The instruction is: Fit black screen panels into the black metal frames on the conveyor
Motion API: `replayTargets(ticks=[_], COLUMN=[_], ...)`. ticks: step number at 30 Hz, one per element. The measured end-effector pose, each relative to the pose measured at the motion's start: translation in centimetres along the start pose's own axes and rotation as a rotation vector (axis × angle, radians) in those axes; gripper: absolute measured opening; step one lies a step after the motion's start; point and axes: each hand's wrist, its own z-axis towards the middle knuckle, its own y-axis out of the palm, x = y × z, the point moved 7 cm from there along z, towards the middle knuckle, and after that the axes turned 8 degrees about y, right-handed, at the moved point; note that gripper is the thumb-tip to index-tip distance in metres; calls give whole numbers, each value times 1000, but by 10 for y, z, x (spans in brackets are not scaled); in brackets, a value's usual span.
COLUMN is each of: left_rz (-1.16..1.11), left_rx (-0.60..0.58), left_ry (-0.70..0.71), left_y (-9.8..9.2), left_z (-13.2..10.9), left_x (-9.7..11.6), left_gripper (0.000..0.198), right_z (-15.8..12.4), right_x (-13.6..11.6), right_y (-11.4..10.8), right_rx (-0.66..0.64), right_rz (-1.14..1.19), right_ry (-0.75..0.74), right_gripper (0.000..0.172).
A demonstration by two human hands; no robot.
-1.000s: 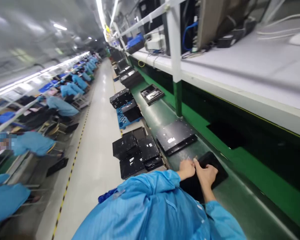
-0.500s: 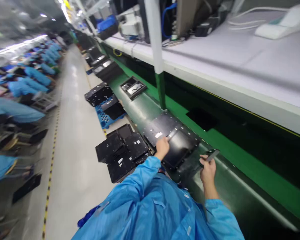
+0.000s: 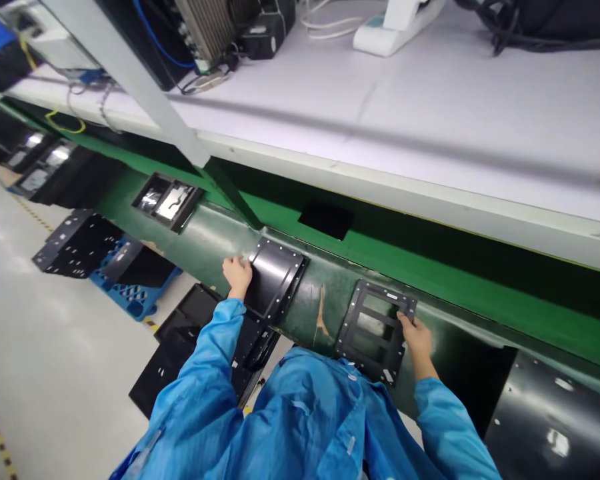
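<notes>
My left hand (image 3: 237,275) is closed on the left edge of a flat black panel (image 3: 276,272) with light dots along its rim. That panel lies on the green bench, partly over another black sheet. To the right, my right hand (image 3: 416,339) grips the right side of a black slotted frame (image 3: 350,321), thumb on top. Several rectangular openings in the frame show the green surface beneath. Whether the frame rests flat or is slightly lifted, I cannot tell.
A torn brown patch (image 3: 321,313) marks the green bench (image 3: 200,230) between my hands. A large black panel (image 3: 555,427) lies at the right. Stacked black panels (image 3: 180,353) and a blue pallet (image 3: 135,307) stand left. A white shelf (image 3: 380,140) with a post (image 3: 145,87) overhangs the back.
The view has swung right. The slotted frame, seen edge-on in my right hand before, is now laid out level over the bench. My left hand has moved with its panel to the left, away from my right hand.
</notes>
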Motion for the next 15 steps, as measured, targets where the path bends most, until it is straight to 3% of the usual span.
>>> replayTargets(ticks=[2, 5, 8, 11, 13, 15], left_rz=[-8, -141, -166, -82, -32, -73], left_rx=[20, -149, -375, -504, -499, -457], left_ry=[157, 344, 230, 45, 31, 16], left_y=[17, 72, 137, 182, 196, 197], left_z=[26, 81, 127, 143, 146, 150], left_x=[51, 147, 215, 238, 238, 231], left_gripper=[43, 57, 92, 103, 96, 82], right_z=[1, 2, -9, -30, -44, -54], right_x=[3, 1, -5, -17, -24, -28], right_y=[-1, 1, 1, 6, 12, 14], right_rx=[36, 60, 117, 135, 123, 131], right_rz=[-178, -368, -523, -640, -692, -701], right_ry=[13, 51, 94, 103, 105, 104], right_gripper=[48, 47, 46, 44, 45, 47])
